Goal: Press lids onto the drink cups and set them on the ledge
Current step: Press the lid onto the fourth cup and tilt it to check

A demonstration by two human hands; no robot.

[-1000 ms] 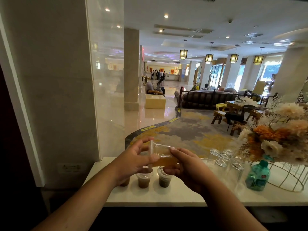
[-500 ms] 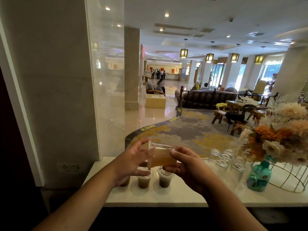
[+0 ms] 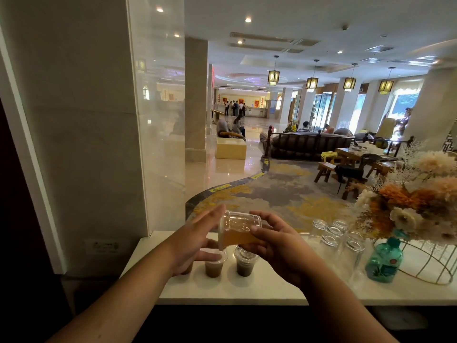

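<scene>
A clear plastic cup of orange drink [image 3: 238, 231] lies on its side in the air above the white ledge [image 3: 247, 290]. My right hand [image 3: 274, 246] grips its body and base. My left hand [image 3: 197, 238] rests flat against the cup's lidded mouth end, fingers spread. Below them on the ledge stand two lidded cups of brown drink, one on the left [image 3: 214, 266] and one on the right [image 3: 244, 263]. My left hand hides most of a third cup further left.
Several empty glasses [image 3: 333, 238] stand upside down on the ledge to the right. A teal bottle [image 3: 383, 261] and a gold wire basket [image 3: 430, 263] of dried flowers fill the right end. A glass pane and a marble pillar close off the left.
The cup has tilted further onto its side between my hands, and the drink has shifted along its lower wall. Both hands stayed above the ledge's cups.
</scene>
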